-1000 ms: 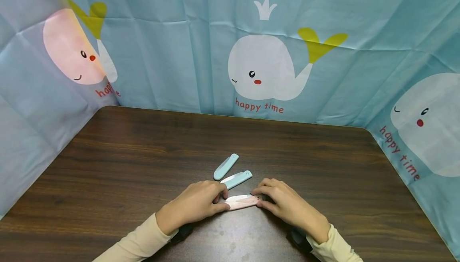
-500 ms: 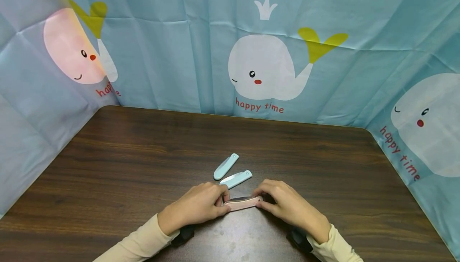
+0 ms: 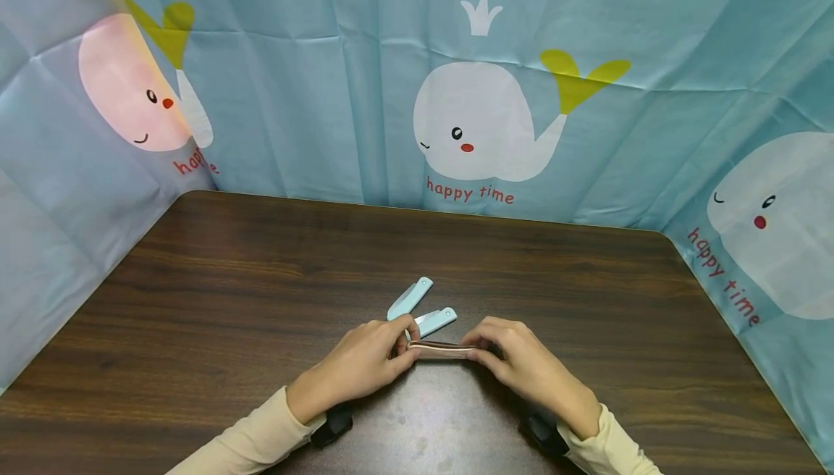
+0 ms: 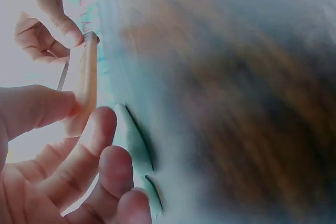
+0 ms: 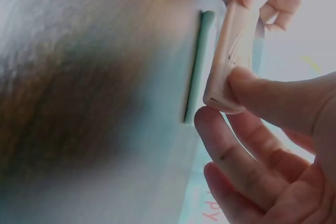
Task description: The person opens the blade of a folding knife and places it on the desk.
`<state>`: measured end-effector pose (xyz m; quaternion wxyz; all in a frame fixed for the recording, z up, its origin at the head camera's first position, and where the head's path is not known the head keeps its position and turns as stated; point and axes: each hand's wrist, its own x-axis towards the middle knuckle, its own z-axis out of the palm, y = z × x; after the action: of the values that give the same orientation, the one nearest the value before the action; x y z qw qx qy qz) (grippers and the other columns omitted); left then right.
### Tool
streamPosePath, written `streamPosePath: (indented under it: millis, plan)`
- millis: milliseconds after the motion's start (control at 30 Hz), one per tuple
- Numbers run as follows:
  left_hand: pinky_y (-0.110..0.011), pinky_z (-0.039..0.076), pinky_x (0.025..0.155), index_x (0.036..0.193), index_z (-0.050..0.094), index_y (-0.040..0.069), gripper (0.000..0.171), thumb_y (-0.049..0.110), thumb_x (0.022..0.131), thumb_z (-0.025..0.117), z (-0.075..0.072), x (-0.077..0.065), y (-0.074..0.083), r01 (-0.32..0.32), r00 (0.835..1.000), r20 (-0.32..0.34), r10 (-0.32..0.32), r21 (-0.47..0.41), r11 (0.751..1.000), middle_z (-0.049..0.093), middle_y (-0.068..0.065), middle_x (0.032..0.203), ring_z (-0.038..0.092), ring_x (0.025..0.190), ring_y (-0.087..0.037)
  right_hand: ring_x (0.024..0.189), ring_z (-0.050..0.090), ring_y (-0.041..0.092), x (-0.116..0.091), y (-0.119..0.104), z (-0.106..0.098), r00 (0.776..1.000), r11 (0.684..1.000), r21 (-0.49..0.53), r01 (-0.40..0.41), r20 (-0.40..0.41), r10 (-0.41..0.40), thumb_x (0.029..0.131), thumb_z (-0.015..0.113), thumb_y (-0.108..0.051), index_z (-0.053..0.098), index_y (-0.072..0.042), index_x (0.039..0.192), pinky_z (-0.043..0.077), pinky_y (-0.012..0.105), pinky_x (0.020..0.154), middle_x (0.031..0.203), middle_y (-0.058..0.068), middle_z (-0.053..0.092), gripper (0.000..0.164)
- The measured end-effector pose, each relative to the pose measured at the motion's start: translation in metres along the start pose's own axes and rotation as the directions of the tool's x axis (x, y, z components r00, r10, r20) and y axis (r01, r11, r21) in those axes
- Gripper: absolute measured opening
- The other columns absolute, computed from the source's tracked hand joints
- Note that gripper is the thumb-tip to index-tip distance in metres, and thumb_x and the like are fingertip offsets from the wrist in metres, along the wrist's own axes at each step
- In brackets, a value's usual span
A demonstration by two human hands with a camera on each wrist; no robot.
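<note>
A pink folding knife (image 3: 443,351) is held between both hands in the head view, its slot side turned upward. My left hand (image 3: 368,355) pinches its left end between thumb and fingers; my right hand (image 3: 515,355) pinches the right, pivot end. In the left wrist view the pink knife (image 4: 86,82) stands edge-on, gripped at both ends, a thin strip of blade showing along one side. The right wrist view shows the thumb pressed on the pink handle (image 5: 236,51). Behind the hands lie two light-blue folding knives, a farther one (image 3: 409,299) and a nearer one (image 3: 436,322) partly hidden by the left fingers.
The dark wood-grain table (image 3: 260,272) reaches back to a light-blue curtain (image 3: 293,113) printed with whales, which also closes off both sides. Dark bands (image 3: 334,426) sit at the wrists below the sleeves.
The pink knife has been rolled from lying flat, blade facing up, to edge-up, and raised slightly away from the person. Both hands moved with it; the blue knives stay put.
</note>
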<state>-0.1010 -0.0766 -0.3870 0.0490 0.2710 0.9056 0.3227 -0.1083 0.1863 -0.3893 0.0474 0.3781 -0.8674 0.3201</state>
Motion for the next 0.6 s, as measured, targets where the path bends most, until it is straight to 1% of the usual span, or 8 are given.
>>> streamPosePath:
  millis: [100,233,333,400,500,600]
  plan:
    - [-0.020,0.036,0.051,0.100,0.063,0.019,0.009,0.025,0.094,0.068,-0.0003,0.0010,0.0001,0.011,1.000,-0.006,-0.011,-0.015,1.000,0.057,0.014,0.073,0.041,0.057,0.002,0.076,0.061,0.001,-0.0002,0.0003,0.0001,1.000,1.000,0.014,0.008,-0.022,-0.007,0.087,0.075,-0.008,0.073,-0.011,0.097,0.053,0.022,0.066,0.087,-0.003,0.070,0.011]
    - [-0.019,0.036,0.051,0.101,0.068,0.016,0.011,0.026,0.095,0.067,-0.0020,0.0033,-0.0007,0.000,1.000,-0.008,0.000,-0.098,0.995,0.059,0.013,0.071,0.041,0.055,0.003,0.078,0.063,0.003,0.0000,-0.0001,-0.0002,1.000,0.999,0.052,-0.006,-0.027,0.007,0.088,0.073,-0.008,0.072,-0.011,0.098,0.055,0.025,0.068,0.089,-0.002,0.071,0.010]
    - [-0.018,0.035,0.050,0.099,0.069,0.014,0.013,0.026,0.096,0.067,-0.0038,0.0048,-0.0017,-0.020,1.000,-0.019,0.017,-0.191,0.981,0.062,0.010,0.070,0.041,0.053,0.002,0.080,0.064,0.003,0.0004,-0.0010,-0.0006,0.999,0.996,0.085,-0.032,-0.020,0.034,0.089,0.073,-0.007,0.072,-0.011,0.099,0.056,0.027,0.070,0.091,-0.004,0.071,0.011]
    - [-0.018,0.036,0.051,0.098,0.069,0.013,0.013,0.026,0.096,0.067,-0.0044,0.0056,-0.0023,-0.030,0.999,-0.030,0.023,-0.237,0.971,0.064,0.007,0.070,0.043,0.055,0.002,0.080,0.065,0.003,0.0006,-0.0015,-0.0008,0.999,0.994,0.097,-0.050,-0.014,0.051,0.090,0.072,-0.008,0.072,-0.012,0.100,0.056,0.028,0.070,0.091,-0.004,0.071,0.011]
    - [-0.018,0.039,0.055,0.097,0.069,0.013,0.013,0.026,0.095,0.067,-0.0049,0.0061,-0.0025,-0.033,0.999,-0.038,0.023,-0.290,0.956,0.070,0.002,0.075,0.048,0.059,0.001,0.080,0.065,0.002,0.0005,-0.0023,-0.0010,0.997,0.992,0.105,-0.072,0.001,0.072,0.090,0.073,-0.011,0.072,-0.013,0.100,0.056,0.028,0.071,0.091,-0.006,0.071,0.010]
    - [-0.018,0.041,0.058,0.097,0.069,0.014,0.013,0.027,0.095,0.067,-0.0059,0.0054,-0.0014,-0.025,0.999,-0.047,0.010,-0.319,0.948,0.073,0.001,0.079,0.052,0.064,0.002,0.081,0.064,0.000,0.0005,-0.0033,-0.0010,0.996,0.990,0.111,-0.085,0.016,0.084,0.090,0.073,-0.012,0.072,-0.015,0.100,0.056,0.028,0.072,0.091,-0.008,0.071,0.011]
